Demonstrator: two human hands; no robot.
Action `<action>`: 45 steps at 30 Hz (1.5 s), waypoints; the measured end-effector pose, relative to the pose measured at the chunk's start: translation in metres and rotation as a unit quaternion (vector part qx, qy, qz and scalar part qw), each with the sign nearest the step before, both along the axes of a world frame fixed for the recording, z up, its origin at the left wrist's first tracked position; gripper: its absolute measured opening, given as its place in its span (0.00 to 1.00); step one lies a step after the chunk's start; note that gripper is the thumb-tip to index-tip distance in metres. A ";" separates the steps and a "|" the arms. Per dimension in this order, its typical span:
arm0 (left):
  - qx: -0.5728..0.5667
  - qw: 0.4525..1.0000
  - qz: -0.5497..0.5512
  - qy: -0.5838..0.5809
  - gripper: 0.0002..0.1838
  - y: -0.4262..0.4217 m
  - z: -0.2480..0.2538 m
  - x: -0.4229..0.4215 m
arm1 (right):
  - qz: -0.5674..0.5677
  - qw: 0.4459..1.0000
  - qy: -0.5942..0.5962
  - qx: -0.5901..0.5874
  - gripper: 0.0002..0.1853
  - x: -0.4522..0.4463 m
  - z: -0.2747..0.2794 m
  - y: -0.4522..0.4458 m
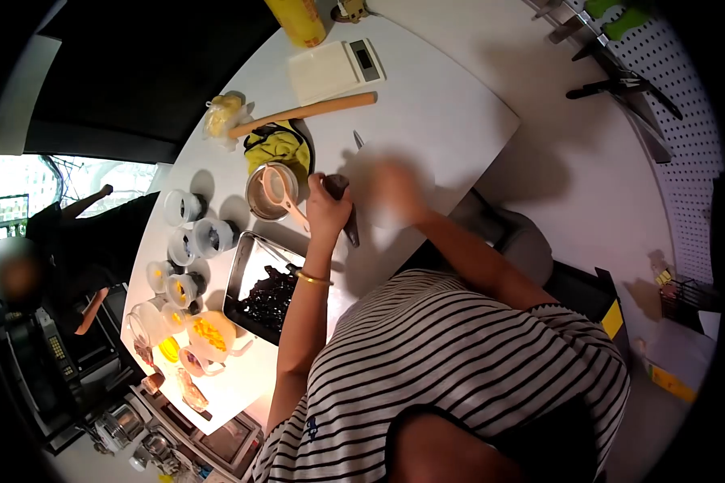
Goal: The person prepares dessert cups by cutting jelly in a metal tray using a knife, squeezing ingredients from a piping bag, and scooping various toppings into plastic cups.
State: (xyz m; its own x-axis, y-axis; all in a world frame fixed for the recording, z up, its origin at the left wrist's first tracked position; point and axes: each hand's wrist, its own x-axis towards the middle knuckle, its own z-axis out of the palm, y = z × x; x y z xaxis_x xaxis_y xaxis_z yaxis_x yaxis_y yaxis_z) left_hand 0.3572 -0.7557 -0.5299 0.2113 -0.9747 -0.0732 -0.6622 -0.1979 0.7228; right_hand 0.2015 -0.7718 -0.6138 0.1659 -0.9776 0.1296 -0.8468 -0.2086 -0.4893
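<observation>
Landmark: metal tray [234, 278], holding dark glossy pieces [270, 299]. Beyond its right side, left hand [328, 211] grips dark elongated item [352, 230]; right hand [396, 189], blurred, farther right. Metal bowl [256, 199] just beyond tray.

Above the white scale [322, 74], the top edge cuts off a yellow container [300, 22]; below the scale, the right hand [396, 191] blurs, its grip unreadable.

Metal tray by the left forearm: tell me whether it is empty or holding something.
Holding something: a glossy dark mass lies in the metal tray, with a pale uncovered area showing beside it.
</observation>
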 end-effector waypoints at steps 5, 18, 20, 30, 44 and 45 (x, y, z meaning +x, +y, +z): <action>-0.031 0.989 -0.085 -0.119 0.34 -0.036 -0.032 -0.010 | 0.032 0.999 0.029 -0.033 0.19 -0.024 -0.013 -0.003; -0.019 0.784 -0.559 -0.271 0.13 0.043 0.021 -0.044 | 0.109 0.987 0.039 -0.113 0.07 -0.085 0.072 0.134; -0.003 0.798 -0.598 -0.076 0.10 0.061 -0.019 -0.043 | 0.105 0.992 0.044 -0.054 0.10 -0.090 0.104 0.169; 0.159 0.773 -0.514 0.335 0.14 0.185 0.007 -0.129 | -0.422 0.737 -0.527 0.021 0.11 -0.061 0.107 0.322; 0.034 0.696 -0.674 0.245 0.15 0.222 0.057 -0.198 | -0.326 0.749 -0.443 -0.371 0.16 -0.262 0.331 0.325; 0.079 0.688 -0.682 0.237 0.14 0.219 0.049 -0.202 | -0.327 0.740 -0.424 -0.406 0.15 -0.279 0.369 0.324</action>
